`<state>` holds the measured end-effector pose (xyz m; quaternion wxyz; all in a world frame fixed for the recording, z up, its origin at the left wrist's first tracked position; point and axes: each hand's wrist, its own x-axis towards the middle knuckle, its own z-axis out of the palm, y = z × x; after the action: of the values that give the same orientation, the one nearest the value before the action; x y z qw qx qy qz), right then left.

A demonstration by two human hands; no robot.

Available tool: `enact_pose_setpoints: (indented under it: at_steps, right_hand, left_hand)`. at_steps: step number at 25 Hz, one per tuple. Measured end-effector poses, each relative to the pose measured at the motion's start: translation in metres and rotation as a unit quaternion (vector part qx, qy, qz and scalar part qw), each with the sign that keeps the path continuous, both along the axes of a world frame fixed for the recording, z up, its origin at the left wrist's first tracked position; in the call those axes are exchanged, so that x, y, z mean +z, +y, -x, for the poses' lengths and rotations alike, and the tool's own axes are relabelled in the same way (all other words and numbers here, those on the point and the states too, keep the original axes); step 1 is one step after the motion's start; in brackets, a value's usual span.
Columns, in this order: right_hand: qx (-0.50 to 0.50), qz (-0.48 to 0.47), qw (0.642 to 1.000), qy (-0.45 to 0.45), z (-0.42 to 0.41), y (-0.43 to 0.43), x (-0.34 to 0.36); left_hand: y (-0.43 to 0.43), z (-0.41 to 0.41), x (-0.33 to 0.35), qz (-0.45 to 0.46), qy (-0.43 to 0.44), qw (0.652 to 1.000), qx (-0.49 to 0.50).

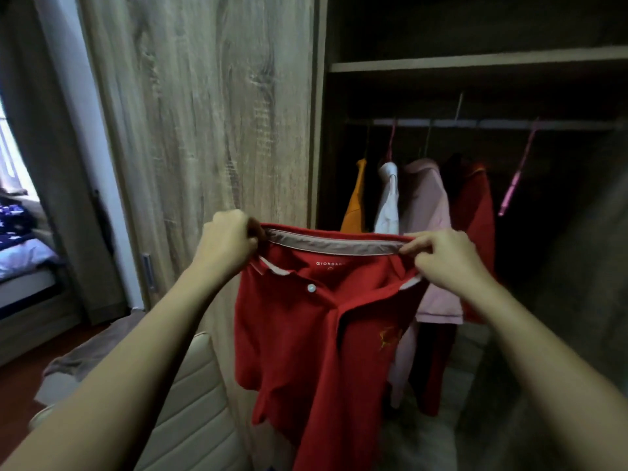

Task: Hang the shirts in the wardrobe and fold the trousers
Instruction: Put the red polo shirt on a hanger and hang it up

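Fingers (252,229) of the left hand (229,243) are curled tight, pinching the left end of a collar (329,244). The collar belongs to a red polo shirt (306,341), held up at chest height in front of a wooden wardrobe door (204,130). The collar is pulled into a taut, nearly level band between the two hands, its grey underside turned up. The rest of the shirt hangs limp below, front facing the wearer, with one white button (311,287) fastened. At the right end, the right hand (448,258) pinches the collar between thumb and bent fingertips. No hanger can be seen inside the shirt.

The fabric looks like a soft, light knit that sags and bunches wherever it is not held. It will probably stretch if tugged hard. The collar ends or the shoulder seams seem the best places to hold it, since they keep the neck open for a hanger.

To the right, the open wardrobe (475,64) is dark inside. On its rail (475,123) hang an orange shirt (355,202), a white shirt (387,202), a pink shirt (428,215) and another red shirt (475,215). Furthest right, a bare pink hanger (516,175) hangs alone.
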<state>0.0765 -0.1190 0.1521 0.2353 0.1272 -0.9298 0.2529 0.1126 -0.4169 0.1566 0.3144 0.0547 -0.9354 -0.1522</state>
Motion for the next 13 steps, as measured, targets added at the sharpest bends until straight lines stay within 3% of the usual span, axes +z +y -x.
enact_pose_setpoints:
  at_steps: [9, 13]
  right_hand:
    - [-0.076, 0.047, 0.994, -0.058, -0.004, 0.091, 0.022]
    - [-0.054, 0.0, 0.995, -0.083, 0.002, 0.11, 0.017]
  left_hand:
    - [0.099, 0.022, 0.016, -0.113, -0.058, 0.975, -0.183]
    - [0.155, 0.047, 0.019, -0.144, 0.003, 0.966, -0.216]
